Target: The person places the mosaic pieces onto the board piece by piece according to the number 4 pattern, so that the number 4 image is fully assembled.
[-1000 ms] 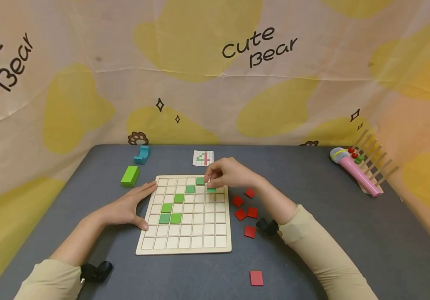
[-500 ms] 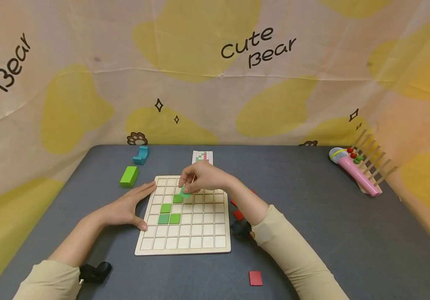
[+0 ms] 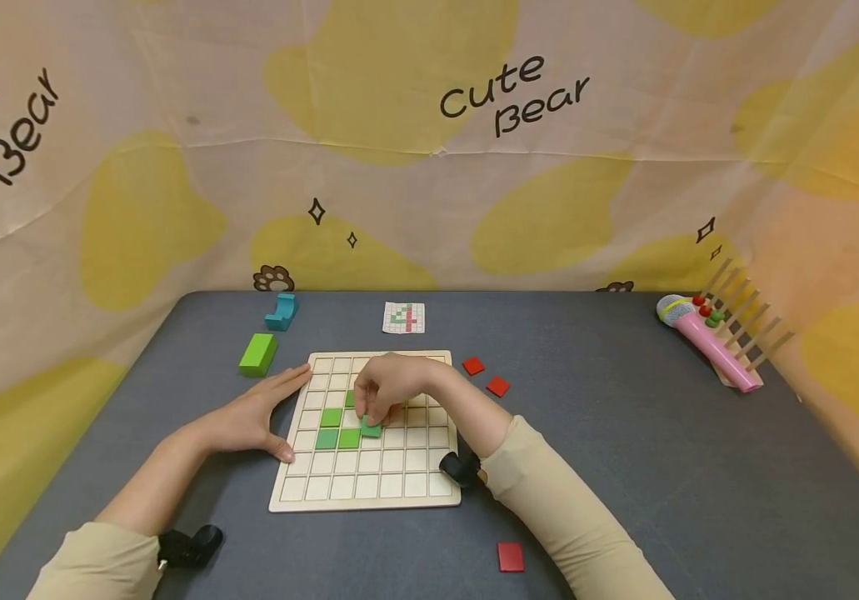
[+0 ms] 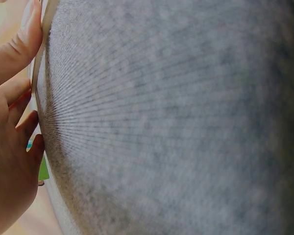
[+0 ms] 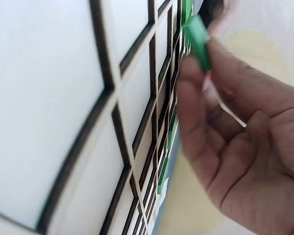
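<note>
Fingers [image 3: 292, 380] work at the wooden grid board [image 3: 392, 485]: the left hand [image 3: 245, 418] spread along its left edge, the right hand [image 3: 395, 379] pinching a green square tile [image 3: 372, 430] just beside a lighter green tile [image 3: 350, 439]. If that pinch slips, it could drop crooked.

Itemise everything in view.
Table: 1, grey, underneath
Gridded board: 1, cream, central
Placed tiles: 4+, green, on board
Held tile: 1, green, over board
Loose tiles: 3, red, board's right
Pattern card: 1, multicoloured, behind board
Cuboid block: 1, green, back left
Curved block: 1, blue, behind cuboid
Toy microphone: 1, pink, far right
Peg stand: 1, wooden, far right
Beads: several, red and green, stand
Backdrop: 1, yellow-patterned, rear
Sleeves: 2, beige, foreground
Wrist cameras: 2, black, by sleeves
Left hand: 1, board's left edge
Right hand: 1, pinching held tile
</note>
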The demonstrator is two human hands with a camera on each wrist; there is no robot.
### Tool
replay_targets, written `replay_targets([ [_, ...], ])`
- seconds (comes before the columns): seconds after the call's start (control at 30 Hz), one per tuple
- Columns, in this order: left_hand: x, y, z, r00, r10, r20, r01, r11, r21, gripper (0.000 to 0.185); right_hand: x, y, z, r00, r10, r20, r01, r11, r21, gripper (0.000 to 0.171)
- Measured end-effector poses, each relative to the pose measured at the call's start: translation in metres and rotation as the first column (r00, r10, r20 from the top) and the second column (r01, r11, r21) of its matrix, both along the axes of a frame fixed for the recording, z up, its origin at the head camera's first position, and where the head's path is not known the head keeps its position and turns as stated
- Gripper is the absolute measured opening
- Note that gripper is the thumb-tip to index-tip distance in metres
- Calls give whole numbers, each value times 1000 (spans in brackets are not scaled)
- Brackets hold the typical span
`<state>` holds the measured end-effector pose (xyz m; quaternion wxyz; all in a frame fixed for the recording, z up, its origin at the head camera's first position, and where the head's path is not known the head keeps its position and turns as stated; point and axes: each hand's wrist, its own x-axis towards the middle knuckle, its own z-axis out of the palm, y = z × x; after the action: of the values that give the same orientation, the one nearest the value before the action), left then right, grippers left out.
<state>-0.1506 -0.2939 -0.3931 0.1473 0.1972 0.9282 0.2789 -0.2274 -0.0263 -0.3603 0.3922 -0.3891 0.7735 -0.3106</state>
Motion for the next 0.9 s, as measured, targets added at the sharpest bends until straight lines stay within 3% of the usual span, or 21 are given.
replay_targets([
  [0.5, 0, 0, 0, 1000, 3, 8, -3, 1000, 4, 125, 7, -3, 0, 994, 13, -105, -6, 997, 72, 10],
  [0.9, 0, -1, 0, 1000, 0, 2, 0, 1000, 2, 125, 10, -5, 0, 993, -2, -121, 16, 994, 109, 12],
])
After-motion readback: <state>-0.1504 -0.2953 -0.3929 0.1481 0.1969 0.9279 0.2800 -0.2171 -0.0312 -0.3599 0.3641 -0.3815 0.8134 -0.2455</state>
